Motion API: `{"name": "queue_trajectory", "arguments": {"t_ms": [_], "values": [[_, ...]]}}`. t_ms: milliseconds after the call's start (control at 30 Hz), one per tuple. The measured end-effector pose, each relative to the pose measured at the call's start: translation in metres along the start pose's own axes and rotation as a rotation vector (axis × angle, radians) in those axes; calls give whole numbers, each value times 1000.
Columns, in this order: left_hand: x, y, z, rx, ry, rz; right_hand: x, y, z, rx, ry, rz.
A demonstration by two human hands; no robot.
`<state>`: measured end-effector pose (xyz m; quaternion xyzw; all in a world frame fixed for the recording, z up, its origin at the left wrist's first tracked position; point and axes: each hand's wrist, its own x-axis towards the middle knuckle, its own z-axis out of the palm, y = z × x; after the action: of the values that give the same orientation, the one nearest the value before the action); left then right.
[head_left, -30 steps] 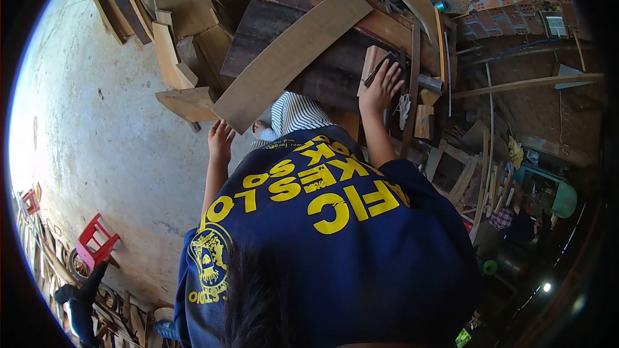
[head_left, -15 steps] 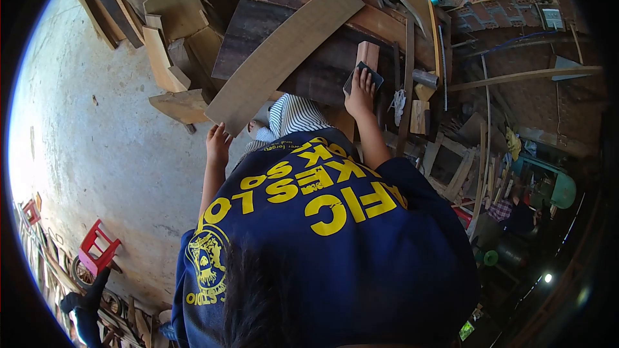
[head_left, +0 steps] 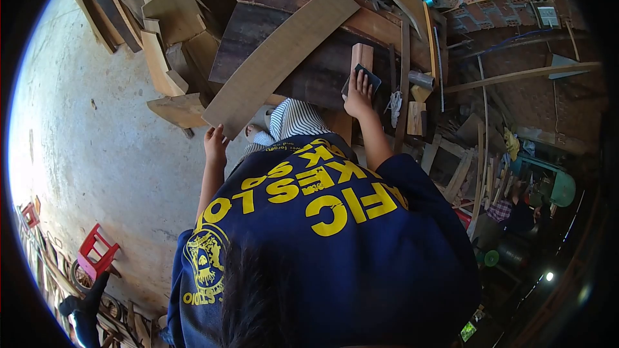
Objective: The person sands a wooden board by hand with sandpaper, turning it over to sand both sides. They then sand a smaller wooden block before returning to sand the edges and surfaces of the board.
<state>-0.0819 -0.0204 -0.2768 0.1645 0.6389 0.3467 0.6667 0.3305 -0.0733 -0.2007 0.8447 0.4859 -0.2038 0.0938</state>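
My left hand (head_left: 216, 144) grips the near corner of a long, slightly curved wooden board (head_left: 277, 58), fingertips at its edge. The board lies slantwise across a dark wooden work surface (head_left: 309, 80). My right hand (head_left: 358, 95) is at the right side of the surface, its fingers laid over a dark sheet that looks like sandpaper (head_left: 374, 80). Under the sheet, a short reddish wooden block (head_left: 362, 55) points away from me. The palm side of my right hand is hidden.
Wooden offcuts (head_left: 164, 58) are piled at the left of the work surface. A metal cylinder (head_left: 421, 80) and wood strips lie on its right. A red plastic stool (head_left: 98, 250) stands on the concrete floor (head_left: 129, 167). Another person (head_left: 87, 312) is at lower left.
The view has shifted slightly. My right hand and the sandpaper have slid a little toward me along the block. My left hand stays at the board's corner.
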Motion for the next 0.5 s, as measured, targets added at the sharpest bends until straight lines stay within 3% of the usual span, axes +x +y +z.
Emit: {"name": "queue_trajectory", "arguments": {"t_ms": [67, 133, 167, 300, 333, 367, 400, 467, 500], "values": [[-2, 2, 5, 64, 104, 52, -2, 1, -1, 20, 2, -13], [-14, 19, 18, 888, 800, 618, -4, -2, -1, 3, 28, -6], [-26, 37, 28, 874, 812, 622, -3, -5, -1, 0, 39, -19], [-144, 173, 92, 28, -720, 502, 1, -16, 7, -33, 60, 77], [-173, 206, 102, 203, -1123, 649, 2, -18, 8, -24, 61, 121], [-207, 233, 117, 191, -1481, 801, 3, -19, 8, -22, 54, 125], [-235, 248, 134, 138, -1824, 761, 4, -20, 8, -22, 60, 102], [-293, 253, 163, -152, -2249, 583, 5, -17, 8, -2, 43, 118], [-316, 253, 166, -184, -2372, 304, 5, -17, 7, -10, 19, 121]]}}
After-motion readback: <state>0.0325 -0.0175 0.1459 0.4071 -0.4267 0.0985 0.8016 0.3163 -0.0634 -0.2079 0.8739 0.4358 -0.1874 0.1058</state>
